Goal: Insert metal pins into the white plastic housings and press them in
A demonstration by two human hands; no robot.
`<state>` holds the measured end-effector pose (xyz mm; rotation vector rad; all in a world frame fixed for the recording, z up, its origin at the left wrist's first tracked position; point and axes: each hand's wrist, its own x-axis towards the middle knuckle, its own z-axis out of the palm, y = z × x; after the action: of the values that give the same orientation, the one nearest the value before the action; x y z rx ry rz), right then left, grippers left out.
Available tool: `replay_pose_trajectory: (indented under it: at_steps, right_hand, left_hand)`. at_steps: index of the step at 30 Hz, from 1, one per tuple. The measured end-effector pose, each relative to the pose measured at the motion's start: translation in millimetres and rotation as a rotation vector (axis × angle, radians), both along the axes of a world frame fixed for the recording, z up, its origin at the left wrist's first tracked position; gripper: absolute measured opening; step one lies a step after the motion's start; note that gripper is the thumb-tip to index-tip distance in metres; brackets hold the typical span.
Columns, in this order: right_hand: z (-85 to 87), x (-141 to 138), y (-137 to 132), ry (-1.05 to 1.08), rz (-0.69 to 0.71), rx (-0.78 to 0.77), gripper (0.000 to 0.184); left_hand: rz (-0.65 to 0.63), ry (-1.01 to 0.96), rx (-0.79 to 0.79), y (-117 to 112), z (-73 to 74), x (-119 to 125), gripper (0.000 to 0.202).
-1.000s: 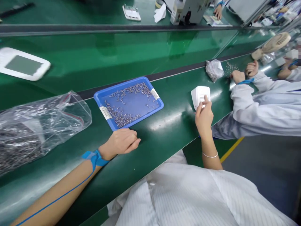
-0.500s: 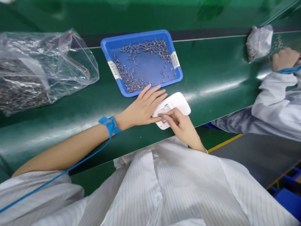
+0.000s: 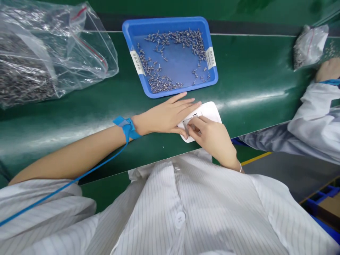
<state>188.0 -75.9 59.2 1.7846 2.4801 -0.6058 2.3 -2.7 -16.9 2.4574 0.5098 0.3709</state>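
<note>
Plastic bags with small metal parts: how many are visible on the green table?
2. A large plastic bag lies at the far left, beside the blue tray. A small plastic bag lies at the far right, near a co-worker's hand. More may be outside the view.

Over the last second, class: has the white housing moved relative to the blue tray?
Yes. The white housing has moved left along the belt, from well right of the blue tray to just below its near edge, under both hands.
</note>
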Motion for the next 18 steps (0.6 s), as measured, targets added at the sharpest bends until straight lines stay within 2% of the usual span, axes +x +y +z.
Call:
replay_pose_trajectory:
  at_steps: [4,8,13,18]
  right_hand:
    - [-3.3,-8.8,1.6,-0.077,-0.003,0.021,0.021]
    - [-6.2,-14.9,-0.3,-0.110,-0.048,0.074,0.019]
    - [-12.9,-16.3,-5.0,-0.112,-0.025,0.162,0.025]
    - [-17.2,-14.1,-6.2,-0.045,-0.132,0.144,0.025]
  left_hand:
    - [-0.032,0.051,-0.046,0.0,1.9,-0.8,0.091]
    - [-0.028,0.023,-0.065,-0.5,2.8,-1.8,0.093]
    - [-0.022,0.031,-0.093,0.0,2.5,-3.2,0.092]
    - [-0.016,0.036,-0.091,0.3,1.7,-3.2,0.094]
